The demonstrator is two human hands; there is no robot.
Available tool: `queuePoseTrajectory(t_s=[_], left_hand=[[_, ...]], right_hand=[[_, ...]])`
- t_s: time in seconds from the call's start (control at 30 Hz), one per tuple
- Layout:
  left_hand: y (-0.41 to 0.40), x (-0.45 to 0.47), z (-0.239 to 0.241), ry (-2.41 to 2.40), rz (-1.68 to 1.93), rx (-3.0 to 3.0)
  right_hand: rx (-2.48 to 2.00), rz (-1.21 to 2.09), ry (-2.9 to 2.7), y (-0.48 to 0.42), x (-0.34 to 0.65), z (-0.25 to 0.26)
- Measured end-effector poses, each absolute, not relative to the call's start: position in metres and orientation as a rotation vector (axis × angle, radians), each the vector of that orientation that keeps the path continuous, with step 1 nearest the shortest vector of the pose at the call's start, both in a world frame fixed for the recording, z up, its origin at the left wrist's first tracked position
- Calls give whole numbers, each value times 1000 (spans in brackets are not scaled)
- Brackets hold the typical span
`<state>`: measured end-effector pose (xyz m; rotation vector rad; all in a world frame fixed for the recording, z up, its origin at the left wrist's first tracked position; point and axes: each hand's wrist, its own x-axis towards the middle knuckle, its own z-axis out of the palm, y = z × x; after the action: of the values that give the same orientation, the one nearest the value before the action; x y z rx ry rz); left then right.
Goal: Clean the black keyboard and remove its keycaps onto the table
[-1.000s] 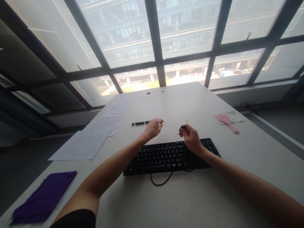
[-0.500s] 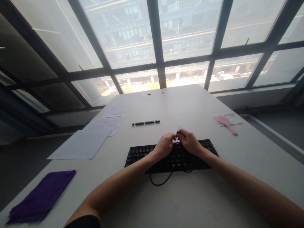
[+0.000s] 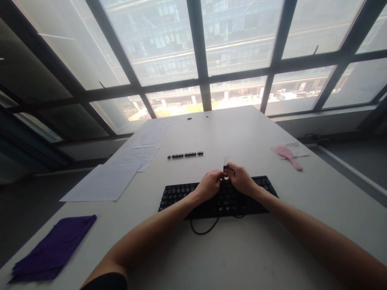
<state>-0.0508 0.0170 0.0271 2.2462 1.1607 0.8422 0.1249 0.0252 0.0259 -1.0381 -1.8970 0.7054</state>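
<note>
My right hand [image 3: 241, 178] pinches a small keycap puller [image 3: 225, 167], with a black body and two thin wire prongs pointing up. The fingers of my left hand [image 3: 209, 184] are closed right beside its lower end; what lies between those fingertips is hidden. Both hands are over the upper middle of a black keyboard [image 3: 178, 197], which lies flat and is partly covered by my forearms. Beyond the keyboard, several loose black keycaps [image 3: 190, 154] stand in a row on the white table [image 3: 229, 135].
Paper sheets [image 3: 99, 183] lie along the left side. A folded purple cloth [image 3: 56, 247] is at the near left. To the right, a pink hairbrush [image 3: 288, 157] rests partly on a clear plastic bag [image 3: 300, 150]. A black cable [image 3: 204, 233] loops out in front of the keyboard.
The puller in my right hand has tilted slightly to the left and its black body shows more clearly. My left hand stays almost still beside it.
</note>
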Motion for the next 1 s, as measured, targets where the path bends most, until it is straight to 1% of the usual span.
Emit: queuePoseTrajectory(t_s=[0.17,0.37,0.43,0.5,0.7,1.0], left_hand=[[16,-51,27,1186,841,2283],[15,-51,29,1181,843,2301],[14,-51,30,1162,850,2302],[12,-51,32,1154,864,2307],[11,-51,33,1162,827,2293],[17,-51,28,1194,827,2227]], right_hand=[[-1033,658,-1978,25,125,21],[-861,392,-2198,16,126,16],[-825,355,-2232,14,127,16],[-867,395,-2173,14,127,17],[-1011,652,-1902,18,128,18],[-1050,712,-1821,20,129,19]])
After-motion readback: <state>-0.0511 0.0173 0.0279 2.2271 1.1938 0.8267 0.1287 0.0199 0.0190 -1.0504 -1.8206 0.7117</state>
